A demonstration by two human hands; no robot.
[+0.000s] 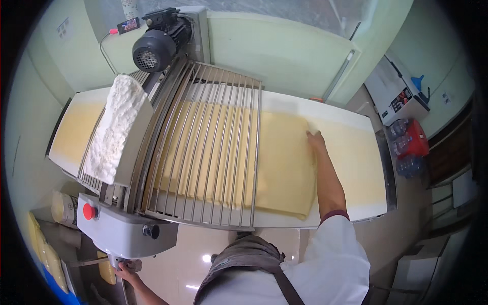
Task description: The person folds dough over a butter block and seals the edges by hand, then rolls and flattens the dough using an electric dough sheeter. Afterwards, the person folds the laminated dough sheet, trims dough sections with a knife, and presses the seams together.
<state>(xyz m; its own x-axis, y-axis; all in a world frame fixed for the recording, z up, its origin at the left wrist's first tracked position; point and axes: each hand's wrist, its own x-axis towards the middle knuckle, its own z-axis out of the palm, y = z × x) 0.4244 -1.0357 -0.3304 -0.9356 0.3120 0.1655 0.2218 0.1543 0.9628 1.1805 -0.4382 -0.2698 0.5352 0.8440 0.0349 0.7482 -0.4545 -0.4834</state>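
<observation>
so, right fingers (309,134) touch yellow dough (286,165)

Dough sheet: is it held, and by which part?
The right hand touches the dough sheet at its right edge, near the far corner; whether it grips cannot be told. The left hand is beneath the grey housing.

Bright, even light; white glare on the floor (189,259); edges bent, corners black.

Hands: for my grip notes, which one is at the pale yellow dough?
The right hand, at the far right corner of the dough; the left hand is down below the grey housing.
</observation>
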